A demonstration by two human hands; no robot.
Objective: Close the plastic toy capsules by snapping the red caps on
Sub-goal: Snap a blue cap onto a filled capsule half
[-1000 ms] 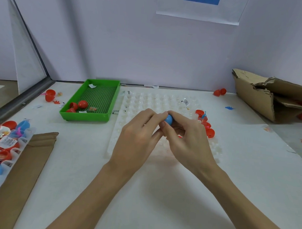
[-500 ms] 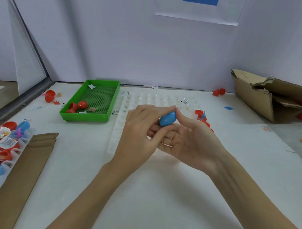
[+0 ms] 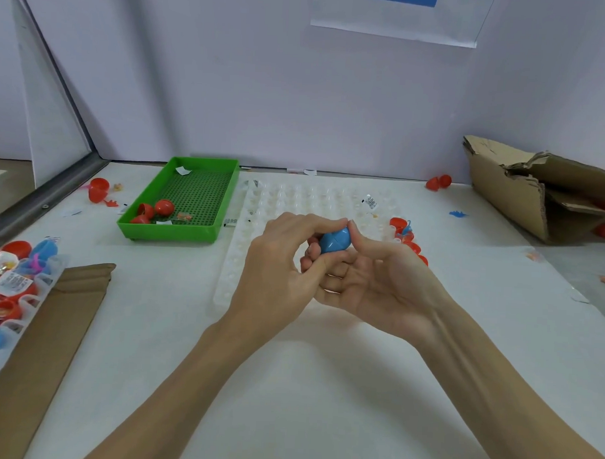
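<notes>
A blue plastic capsule [image 3: 335, 240] is held between both hands above a clear dimpled tray [image 3: 309, 202]. My left hand [image 3: 279, 263] curls its fingers over the capsule's left side. My right hand [image 3: 378, 273] lies palm up, pinching the capsule's right end with thumb and fingers. Several red caps [image 3: 409, 238] lie at the tray's right edge, partly hidden by my right hand. Whether a red cap sits on the blue capsule is hidden by my fingers.
A green tray [image 3: 205, 231] with red capsule halves [image 3: 156, 210] stands at the back left. A cardboard box [image 3: 522, 192] lies at the right. At the left edge sit a cardboard sheet [image 3: 50, 327] and a holder with red and blue capsules [image 3: 8, 281].
My right hand has turned palm up and both hands have lifted the blue capsule slightly, showing more of it than a second ago.
</notes>
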